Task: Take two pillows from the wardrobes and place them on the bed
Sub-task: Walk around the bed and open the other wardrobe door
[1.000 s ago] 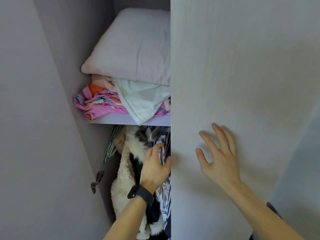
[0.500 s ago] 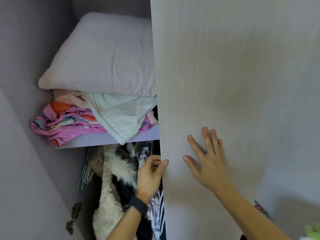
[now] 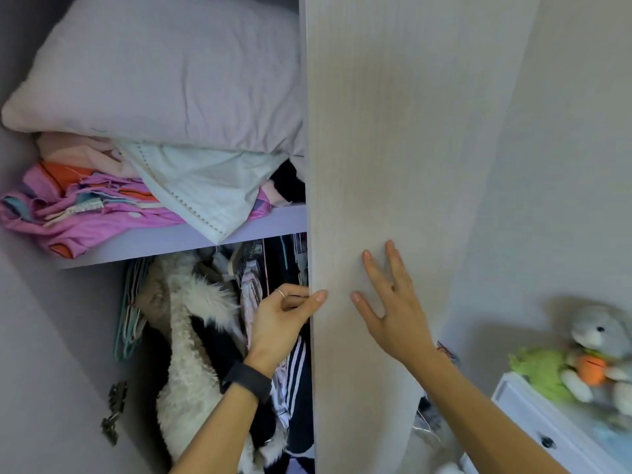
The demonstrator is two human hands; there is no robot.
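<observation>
A pale lilac pillow (image 3: 164,73) lies on top of folded clothes on the upper wardrobe shelf (image 3: 178,236), its right end hidden behind the light wood wardrobe door (image 3: 393,131). My left hand (image 3: 284,319), with a ring and a black wristband, grips the left edge of that door, thumb on its front. My right hand (image 3: 390,302) lies flat against the door's face with fingers spread, holding nothing.
Pink, orange and white folded clothes (image 3: 102,200) sit under the pillow. Below the shelf hang a white fleecy coat (image 3: 191,336), striped garments and hangers. At the lower right a white drawer unit (image 3: 547,432) carries plush toys (image 3: 588,357). A hinge (image 3: 114,408) shows at the left.
The door has swung further to the right, baring more of the pillow and shelf. Both hands have stayed on the door. The view shifted, bringing the drawer unit and plush toys in.
</observation>
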